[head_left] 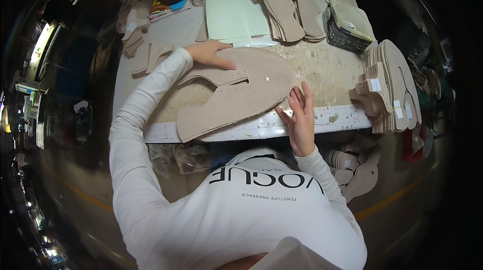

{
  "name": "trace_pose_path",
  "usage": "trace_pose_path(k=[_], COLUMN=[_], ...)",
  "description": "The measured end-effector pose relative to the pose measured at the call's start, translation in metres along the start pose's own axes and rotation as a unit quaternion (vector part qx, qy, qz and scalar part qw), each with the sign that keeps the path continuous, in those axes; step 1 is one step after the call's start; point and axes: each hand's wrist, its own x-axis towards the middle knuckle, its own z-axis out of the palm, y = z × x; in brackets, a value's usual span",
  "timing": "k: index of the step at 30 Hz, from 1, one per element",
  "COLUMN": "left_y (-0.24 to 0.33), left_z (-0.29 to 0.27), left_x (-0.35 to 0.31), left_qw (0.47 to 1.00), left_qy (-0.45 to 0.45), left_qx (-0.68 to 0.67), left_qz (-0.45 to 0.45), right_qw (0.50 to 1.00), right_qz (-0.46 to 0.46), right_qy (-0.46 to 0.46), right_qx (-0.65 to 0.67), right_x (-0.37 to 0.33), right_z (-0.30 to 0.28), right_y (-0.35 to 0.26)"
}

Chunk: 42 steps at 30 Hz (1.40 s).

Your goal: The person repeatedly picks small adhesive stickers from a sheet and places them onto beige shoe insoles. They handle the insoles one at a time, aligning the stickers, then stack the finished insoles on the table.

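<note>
Rests left hand (209, 54), thumb and fingers spread, on upper edge of large curved beige piece (251, 98). Holds right hand (302, 119), fingers parted, at its right edge; cannot tell whether touching. Has piece on worktop (332, 80) near front edge, left of stacked beige cutouts (395, 86).

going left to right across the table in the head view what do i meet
beige pieces piled at the left edge → large beige cut-out piece → right hand → dark container → labelled beige stack
</note>
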Motion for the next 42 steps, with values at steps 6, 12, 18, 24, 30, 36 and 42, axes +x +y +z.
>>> trace_pose_path(k=[6, 12, 18, 24, 30, 36, 42], left_y=[0.009, 0.031, 0.013, -0.056, -0.146, -0.180, -0.054], left_z=[0.025, 0.075, 0.135, 0.127, 0.077, 0.066, 0.055], left_x=[-0.060, -0.178, -0.304, -0.399, -0.408, -0.412, -0.342], left_qw=[0.993, 0.922, 0.715, 0.614, 0.675, 0.750, 0.676], left_qy=[0.087, 0.284, 0.485, 0.528, 0.453, 0.345, 0.412], left_qx=[-0.043, -0.165, -0.321, -0.303, -0.427, -0.281, 0.295], left_qz=[-0.062, -0.204, -0.387, -0.503, -0.396, -0.490, -0.535], right_qw=[0.997, 0.969, 0.850, 0.858, 0.890, 0.892, 0.723], right_qz=[-0.014, -0.048, -0.261, -0.240, -0.202, -0.162, -0.407], right_qy=[-0.070, -0.213, -0.304, -0.304, -0.308, -0.341, -0.177], right_qx=[-0.034, -0.117, -0.342, -0.339, -0.269, -0.249, -0.529], right_x=[-0.006, -0.010, -0.008, -0.010, -0.009, 0.005, 0.047], right_z=[0.017, 0.042, 0.055, 0.052, 0.049, 0.029, -0.014], right_y=[0.008, 0.042, 0.056, 0.058, 0.062, -0.019, -0.190])
